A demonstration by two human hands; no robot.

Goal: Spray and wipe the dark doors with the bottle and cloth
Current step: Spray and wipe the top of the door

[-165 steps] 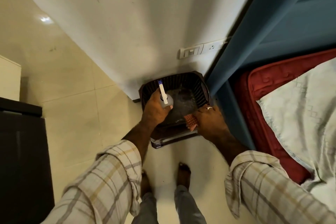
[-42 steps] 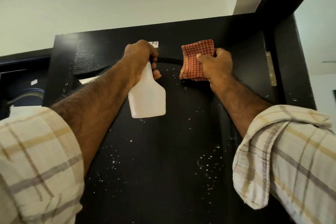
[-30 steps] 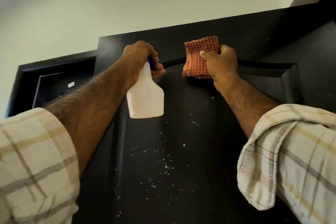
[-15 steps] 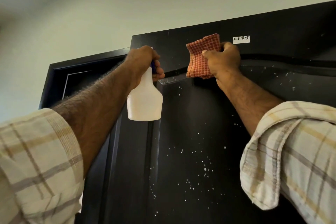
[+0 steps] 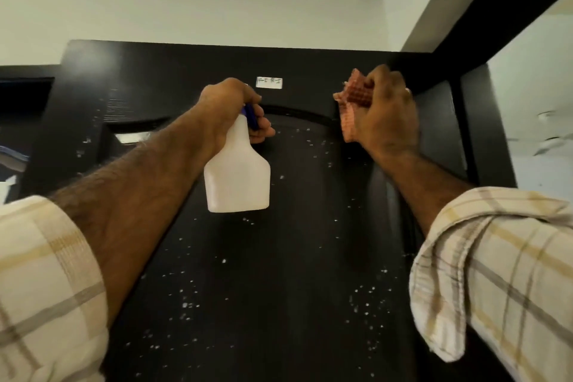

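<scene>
A dark door (image 5: 279,273) fills the view, speckled with white spray droplets. My left hand (image 5: 231,105) grips the blue trigger head of a white spray bottle (image 5: 237,175), held up near the door's upper panel. My right hand (image 5: 383,115) is closed around a bunched red checked cloth (image 5: 352,102), pressed against the door near its top right corner. A small white label (image 5: 269,82) sits on the door's top rail between both hands.
A second dark door or frame (image 5: 24,102) stands at the far left. A dark door frame (image 5: 483,18) runs up the right side, with a bright room beyond it. White wall and ceiling lie above.
My right hand has slid the cloth to the right along the top of the door and bunched it. The view has swung right. My left hand still holds the bottle up.
</scene>
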